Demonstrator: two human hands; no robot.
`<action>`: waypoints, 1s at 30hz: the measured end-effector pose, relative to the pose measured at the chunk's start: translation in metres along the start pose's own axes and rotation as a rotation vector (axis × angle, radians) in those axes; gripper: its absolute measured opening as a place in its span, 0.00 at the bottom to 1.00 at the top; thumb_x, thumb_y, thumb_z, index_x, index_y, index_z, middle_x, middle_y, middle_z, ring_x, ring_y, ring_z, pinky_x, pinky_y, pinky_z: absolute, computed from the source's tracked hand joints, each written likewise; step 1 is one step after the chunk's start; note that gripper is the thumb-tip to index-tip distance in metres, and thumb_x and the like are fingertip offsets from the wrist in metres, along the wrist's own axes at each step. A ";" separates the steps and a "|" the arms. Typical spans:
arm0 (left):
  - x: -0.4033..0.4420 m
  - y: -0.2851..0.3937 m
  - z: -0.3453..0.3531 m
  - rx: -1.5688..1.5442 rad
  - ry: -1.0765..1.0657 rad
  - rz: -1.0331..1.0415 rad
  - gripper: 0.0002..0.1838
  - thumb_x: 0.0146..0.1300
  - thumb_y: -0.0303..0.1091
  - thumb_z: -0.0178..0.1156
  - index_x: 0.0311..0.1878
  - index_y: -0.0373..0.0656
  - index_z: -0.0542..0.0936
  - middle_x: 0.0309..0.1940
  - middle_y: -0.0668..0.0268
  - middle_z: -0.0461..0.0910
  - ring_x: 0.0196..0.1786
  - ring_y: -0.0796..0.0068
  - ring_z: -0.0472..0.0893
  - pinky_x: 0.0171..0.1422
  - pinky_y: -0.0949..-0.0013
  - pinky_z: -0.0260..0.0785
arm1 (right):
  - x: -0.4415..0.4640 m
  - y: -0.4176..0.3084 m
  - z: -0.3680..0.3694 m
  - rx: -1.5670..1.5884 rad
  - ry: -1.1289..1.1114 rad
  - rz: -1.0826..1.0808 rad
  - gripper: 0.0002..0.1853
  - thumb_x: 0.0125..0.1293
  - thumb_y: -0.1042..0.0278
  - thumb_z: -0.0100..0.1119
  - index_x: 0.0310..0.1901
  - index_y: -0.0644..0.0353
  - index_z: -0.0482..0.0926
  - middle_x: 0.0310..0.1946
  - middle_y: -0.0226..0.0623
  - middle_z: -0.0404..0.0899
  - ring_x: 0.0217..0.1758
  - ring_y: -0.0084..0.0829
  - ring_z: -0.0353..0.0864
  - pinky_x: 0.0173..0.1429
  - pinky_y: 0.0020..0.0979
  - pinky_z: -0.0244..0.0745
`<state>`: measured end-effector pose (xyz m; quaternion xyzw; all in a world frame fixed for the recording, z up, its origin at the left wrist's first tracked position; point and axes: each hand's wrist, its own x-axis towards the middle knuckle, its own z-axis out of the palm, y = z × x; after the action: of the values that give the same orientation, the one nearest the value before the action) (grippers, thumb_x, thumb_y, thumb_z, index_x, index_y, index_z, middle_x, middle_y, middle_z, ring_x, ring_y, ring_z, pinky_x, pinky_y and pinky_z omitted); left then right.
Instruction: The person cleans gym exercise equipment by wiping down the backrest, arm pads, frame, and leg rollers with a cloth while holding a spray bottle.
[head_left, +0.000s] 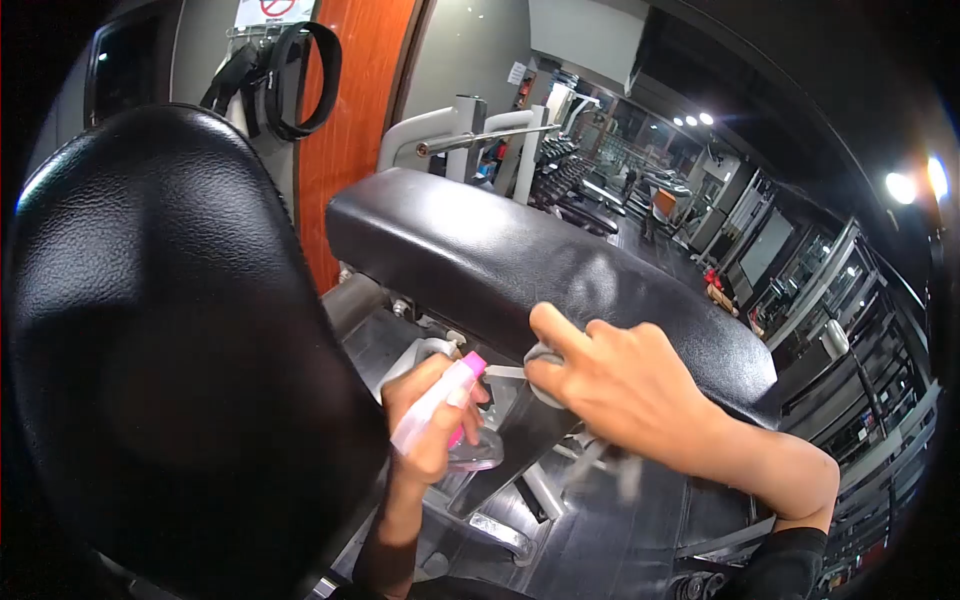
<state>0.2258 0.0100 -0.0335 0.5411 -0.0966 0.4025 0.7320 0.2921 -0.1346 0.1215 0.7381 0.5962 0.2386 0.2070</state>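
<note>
"What have the hands got?"

"The left hand (425,400) has its fingers curled round a clear spray bottle (478,456), pink nozzle (475,362) tilted up towards the other hand. Can't tell if the trigger's squeezed."

"And the right hand (635,385)?"

"Fingers folded tight on a bunched grey cloth (545,378), at the near long edge of the black pad (450,225), roughly midway between its end corners."

"How far along does it look?"

"Bottle and cloth are both in hand, the cloth close against that edge. The top has bright patches, but I couldn't say whether that's damp or just lamplight. There's a pale streak between nozzle and cloth too; spray or frame, I can't tell."

"Much room to move?"

"The bottle's in the gap between that pad and the tall backrest (170,300), closer on the left. The metal frame (500,532) sits below. The right elbow has more space, out past the pad's near right corner."
</note>
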 end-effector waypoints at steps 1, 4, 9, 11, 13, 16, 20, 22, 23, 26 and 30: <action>-0.002 0.001 0.002 -0.019 0.032 -0.002 0.19 0.65 0.43 0.55 0.31 0.32 0.77 0.23 0.63 0.77 0.18 0.78 0.76 0.25 0.75 0.68 | 0.006 0.004 -0.003 0.045 -0.025 -0.009 0.04 0.58 0.67 0.58 0.34 0.52 0.81 0.47 0.32 0.71 0.28 0.26 0.83 0.23 0.31 0.75; -0.014 0.015 0.012 0.084 0.090 0.026 0.14 0.65 0.38 0.58 0.31 0.34 0.78 0.22 0.65 0.75 0.20 0.79 0.75 0.25 0.74 0.65 | 0.039 0.007 0.010 0.051 0.105 -0.078 0.03 0.58 0.67 0.59 0.31 0.54 0.80 0.47 0.35 0.72 0.27 0.28 0.84 0.25 0.32 0.76; -0.025 0.035 0.013 0.371 0.130 0.070 0.10 0.58 0.32 0.62 0.33 0.32 0.79 0.22 0.61 0.72 0.22 0.70 0.73 0.26 0.70 0.62 | 0.094 -0.011 0.034 0.021 0.383 -0.120 0.04 0.56 0.67 0.61 0.27 0.56 0.80 0.39 0.35 0.73 0.26 0.29 0.85 0.27 0.31 0.77; -0.027 0.044 0.015 0.382 0.160 0.044 0.09 0.57 0.30 0.62 0.33 0.32 0.78 0.23 0.61 0.72 0.22 0.71 0.72 0.28 0.71 0.63 | 0.096 -0.017 0.038 0.019 0.401 -0.119 0.05 0.55 0.67 0.62 0.25 0.57 0.80 0.35 0.34 0.71 0.26 0.29 0.84 0.27 0.30 0.77; -0.030 0.048 0.015 0.431 0.212 0.080 0.08 0.57 0.29 0.63 0.32 0.33 0.78 0.23 0.61 0.72 0.22 0.72 0.71 0.29 0.72 0.63 | 0.083 -0.022 0.033 -0.048 0.320 -0.107 0.06 0.54 0.68 0.62 0.23 0.58 0.81 0.35 0.34 0.72 0.26 0.29 0.84 0.28 0.29 0.76; -0.032 0.042 0.005 0.348 0.178 0.030 0.07 0.57 0.28 0.63 0.32 0.33 0.78 0.23 0.61 0.72 0.22 0.74 0.71 0.28 0.73 0.63 | 0.054 -0.025 0.016 -0.042 0.190 -0.056 0.05 0.53 0.68 0.63 0.23 0.57 0.82 0.36 0.34 0.73 0.29 0.29 0.85 0.28 0.28 0.75; -0.034 0.044 0.003 0.311 0.133 0.049 0.06 0.59 0.27 0.62 0.34 0.34 0.78 0.25 0.63 0.73 0.23 0.78 0.72 0.29 0.74 0.63 | 0.065 -0.018 0.020 -0.029 0.140 -0.061 0.04 0.54 0.67 0.62 0.26 0.55 0.81 0.38 0.33 0.74 0.30 0.29 0.85 0.28 0.31 0.75; -0.035 0.042 0.001 0.328 0.125 0.077 0.06 0.59 0.27 0.62 0.34 0.34 0.78 0.25 0.63 0.73 0.23 0.78 0.72 0.29 0.74 0.63 | 0.088 -0.017 0.026 -0.024 0.215 -0.110 0.03 0.56 0.67 0.61 0.28 0.54 0.80 0.40 0.32 0.74 0.29 0.30 0.85 0.29 0.33 0.77; -0.035 0.041 0.000 0.338 0.111 0.104 0.07 0.60 0.28 0.62 0.34 0.34 0.78 0.25 0.64 0.73 0.23 0.78 0.72 0.29 0.74 0.63 | 0.104 -0.018 0.034 0.009 0.296 -0.124 0.04 0.55 0.68 0.61 0.26 0.54 0.82 0.37 0.33 0.75 0.30 0.30 0.85 0.30 0.33 0.75; -0.039 0.036 -0.003 0.348 0.108 0.113 0.07 0.60 0.29 0.62 0.34 0.33 0.78 0.25 0.63 0.73 0.24 0.78 0.72 0.30 0.75 0.63 | 0.154 -0.022 0.050 0.084 0.497 -0.153 0.05 0.55 0.68 0.62 0.24 0.54 0.83 0.33 0.33 0.76 0.30 0.30 0.85 0.32 0.32 0.74; -0.042 0.037 -0.003 0.265 0.131 0.058 0.09 0.61 0.31 0.62 0.34 0.33 0.77 0.25 0.62 0.73 0.24 0.77 0.72 0.30 0.74 0.63 | 0.176 -0.037 0.057 0.027 0.572 -0.052 0.04 0.54 0.67 0.63 0.27 0.55 0.84 0.34 0.34 0.75 0.31 0.29 0.84 0.30 0.30 0.74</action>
<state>0.1716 -0.0039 -0.0322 0.6025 -0.0101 0.4673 0.6469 0.3284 0.0443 0.0730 0.6278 0.6524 0.4236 0.0268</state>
